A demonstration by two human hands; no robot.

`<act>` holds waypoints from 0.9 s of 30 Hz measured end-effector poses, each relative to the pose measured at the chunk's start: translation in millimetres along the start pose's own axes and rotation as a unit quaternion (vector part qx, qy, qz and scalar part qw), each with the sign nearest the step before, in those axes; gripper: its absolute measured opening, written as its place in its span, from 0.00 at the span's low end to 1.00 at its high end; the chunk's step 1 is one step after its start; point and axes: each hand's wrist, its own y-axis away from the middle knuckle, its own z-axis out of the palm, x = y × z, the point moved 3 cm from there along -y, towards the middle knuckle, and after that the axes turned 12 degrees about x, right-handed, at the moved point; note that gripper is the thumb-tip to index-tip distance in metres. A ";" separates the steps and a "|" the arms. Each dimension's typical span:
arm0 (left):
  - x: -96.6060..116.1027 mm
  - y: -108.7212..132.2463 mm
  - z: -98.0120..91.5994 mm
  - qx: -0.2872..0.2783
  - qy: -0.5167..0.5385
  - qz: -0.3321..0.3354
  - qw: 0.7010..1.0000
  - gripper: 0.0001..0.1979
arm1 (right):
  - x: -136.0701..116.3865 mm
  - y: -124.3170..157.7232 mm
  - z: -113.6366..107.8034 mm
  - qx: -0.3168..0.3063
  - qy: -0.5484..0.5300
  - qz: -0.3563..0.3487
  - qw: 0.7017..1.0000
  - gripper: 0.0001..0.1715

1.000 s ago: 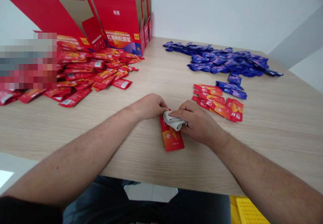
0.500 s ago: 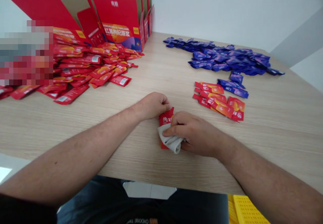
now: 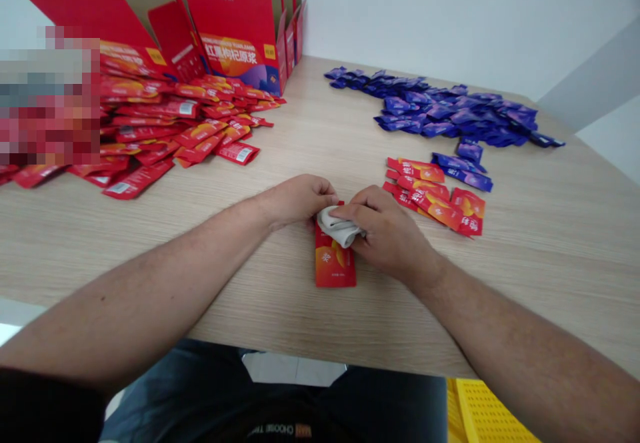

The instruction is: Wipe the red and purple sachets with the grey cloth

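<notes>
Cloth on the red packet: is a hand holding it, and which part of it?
The right hand holds the grey cloth with its fingers on top, pressing it onto the upper end of the red packet.

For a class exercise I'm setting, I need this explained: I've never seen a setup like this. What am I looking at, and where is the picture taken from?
There is no machine here. A camera worn on a person's head looks forward and down, so the bare arms coming in from below are that person's own. On the wooden table lie a large heap of red sachets, a heap of blue sachets and a smaller group of red-and-orange sachets. Red cartons stand behind. The right hand presses a grey cloth onto one red sachet, and the left hand sits at that sachet's top end.
</notes>
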 end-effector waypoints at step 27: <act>3.5 2.8 1.0 0.079 0.009 -0.026 0.996 0.08 | -26.6 10.0 -9.0 -0.165 -0.111 -0.026 0.980 0.15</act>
